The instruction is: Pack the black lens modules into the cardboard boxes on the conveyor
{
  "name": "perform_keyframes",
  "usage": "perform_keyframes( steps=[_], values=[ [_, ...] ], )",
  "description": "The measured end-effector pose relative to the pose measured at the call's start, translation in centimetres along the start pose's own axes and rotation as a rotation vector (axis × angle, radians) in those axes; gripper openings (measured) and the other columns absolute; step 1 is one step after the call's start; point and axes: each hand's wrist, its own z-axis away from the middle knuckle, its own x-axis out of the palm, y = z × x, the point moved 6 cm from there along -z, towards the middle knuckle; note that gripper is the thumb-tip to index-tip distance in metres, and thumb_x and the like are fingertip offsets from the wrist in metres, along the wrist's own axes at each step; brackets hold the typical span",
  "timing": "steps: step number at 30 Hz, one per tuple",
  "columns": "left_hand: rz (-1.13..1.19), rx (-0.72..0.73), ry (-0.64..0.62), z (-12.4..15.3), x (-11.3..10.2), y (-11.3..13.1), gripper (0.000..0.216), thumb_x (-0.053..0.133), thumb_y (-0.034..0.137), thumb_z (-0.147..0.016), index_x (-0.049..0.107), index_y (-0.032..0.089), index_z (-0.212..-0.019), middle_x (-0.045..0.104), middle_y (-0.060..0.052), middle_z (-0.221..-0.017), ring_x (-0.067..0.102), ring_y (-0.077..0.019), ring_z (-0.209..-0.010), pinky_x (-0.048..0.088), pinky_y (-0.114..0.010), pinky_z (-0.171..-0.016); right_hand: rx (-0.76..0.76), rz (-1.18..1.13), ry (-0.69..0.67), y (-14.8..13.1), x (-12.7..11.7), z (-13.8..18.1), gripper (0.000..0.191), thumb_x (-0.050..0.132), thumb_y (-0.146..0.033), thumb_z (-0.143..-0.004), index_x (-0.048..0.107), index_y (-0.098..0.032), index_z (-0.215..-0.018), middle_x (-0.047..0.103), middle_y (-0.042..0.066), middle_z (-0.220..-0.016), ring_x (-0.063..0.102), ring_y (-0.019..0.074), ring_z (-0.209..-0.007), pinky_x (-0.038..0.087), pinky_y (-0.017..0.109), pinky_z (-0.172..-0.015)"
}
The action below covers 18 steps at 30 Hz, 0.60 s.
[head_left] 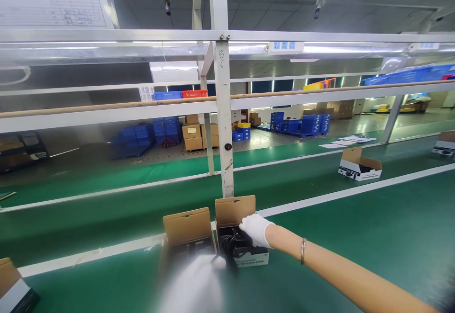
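Two open cardboard boxes stand side by side at the front of the green bench, their brown lids raised. The right box (252, 259) has a white printed front and holds a coiled black cable (231, 242) and other dark items. My right hand (256, 230), in a white glove, reaches over this box's right side with its fingers curled; what they hold, if anything, is hidden. Dark contents also show in the left box (187, 226). My left hand (199, 280), a white smear of motion, is in front of the left box and covers its front. Its fingers cannot be made out.
A metal post (223, 161) rises right behind the boxes and carries cross rails. Another open box (360, 166) stands farther right on the green surface, and part of a box (16, 289) shows at lower left. Papers (348, 141) lie at the back.
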Motion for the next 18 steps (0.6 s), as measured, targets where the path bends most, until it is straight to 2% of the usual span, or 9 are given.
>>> perform_keyframes(
  steps=[2, 4, 6, 8, 9, 13, 18],
  values=[
    [-0.157, 0.015, 0.017, -1.1, 0.0, -0.7, 0.047, 0.042, 0.061, -0.088, 0.060, 0.019, -0.097, 0.062, -0.001, -0.070, 0.026, -0.0053, -0.036, 0.022, -0.025, -0.040, 0.020, -0.002, 0.025, 0.0, 0.5, -0.4, 0.032, 0.074, -0.018, -0.066, 0.068, -0.011, -0.097, 0.069, 0.015, -0.092, 0.069, 0.0317, -0.083, 0.051, 0.036, -0.067],
    [-0.341, 0.041, 0.040, -2.6, 0.6, -1.8, 0.043, 0.043, 0.057, -0.089, 0.060, 0.018, -0.093, 0.065, -0.003, -0.080, 0.041, -0.0082, -0.042, 0.037, -0.027, -0.047, 0.031, 0.003, 0.059, -0.1, 0.8, -0.6, 0.025, 0.067, -0.013, -0.070, 0.068, -0.011, -0.095, 0.069, 0.015, -0.090, 0.069, 0.0313, -0.083, 0.051, 0.036, -0.066],
    [-0.530, 0.074, 0.052, -4.4, 1.7, -3.1, 0.037, 0.046, 0.052, -0.090, 0.061, 0.019, -0.099, 0.065, -0.007, -0.100, 0.058, -0.0147, -0.067, 0.050, -0.034, -0.071, 0.037, 0.012, 0.089, -0.2, 0.9, -0.7, 0.024, 0.064, -0.009, -0.069, 0.067, -0.010, -0.093, 0.069, 0.014, -0.088, 0.068, 0.0309, -0.082, 0.050, 0.035, -0.065],
    [-0.717, 0.078, 0.039, -6.3, 3.1, -4.9, 0.034, 0.051, 0.045, -0.090, 0.060, 0.019, -0.109, 0.060, -0.010, -0.118, 0.060, -0.0202, -0.094, 0.050, -0.042, -0.089, 0.045, 0.025, 0.112, -0.3, 0.9, -0.6, 0.024, 0.064, -0.008, -0.069, 0.066, -0.011, -0.092, 0.068, 0.014, -0.088, 0.068, 0.0299, -0.081, 0.050, 0.034, -0.064],
    [-0.810, 0.062, 0.028, -7.3, 3.7, -5.9, 0.033, 0.053, 0.042, -0.089, 0.059, 0.018, -0.111, 0.058, -0.011, -0.121, 0.058, -0.0218, -0.100, 0.048, -0.046, -0.093, 0.048, 0.033, 0.122, -0.3, 0.8, -0.5, 0.024, 0.064, -0.007, -0.068, 0.066, -0.011, -0.092, 0.068, 0.014, -0.088, 0.067, 0.0293, -0.081, 0.050, 0.034, -0.064],
    [-1.132, -0.006, -0.028, -9.9, 4.7, -9.0, 0.030, 0.054, 0.034, -0.090, 0.057, 0.016, -0.114, 0.061, -0.009, -0.111, 0.060, -0.0231, -0.098, 0.050, -0.049, -0.092, 0.026, 0.089, 0.166, -0.7, 0.1, 0.3, 0.023, 0.066, -0.011, -0.070, 0.064, -0.013, -0.093, 0.066, 0.012, -0.088, 0.065, 0.0290, -0.080, 0.050, 0.036, -0.065],
    [-1.339, 0.054, -0.117, -10.4, 3.9, -10.2, 0.029, 0.048, 0.035, -0.093, 0.056, 0.017, -0.115, 0.060, -0.009, -0.116, 0.061, -0.0204, -0.094, 0.053, -0.045, -0.087, -0.053, 0.169, 0.185, -1.8, -0.6, 0.2, 0.018, 0.055, -0.006, -0.079, 0.065, -0.011, -0.092, 0.064, 0.014, -0.084, 0.062, 0.0297, -0.081, 0.047, 0.037, -0.064]
  ],
)
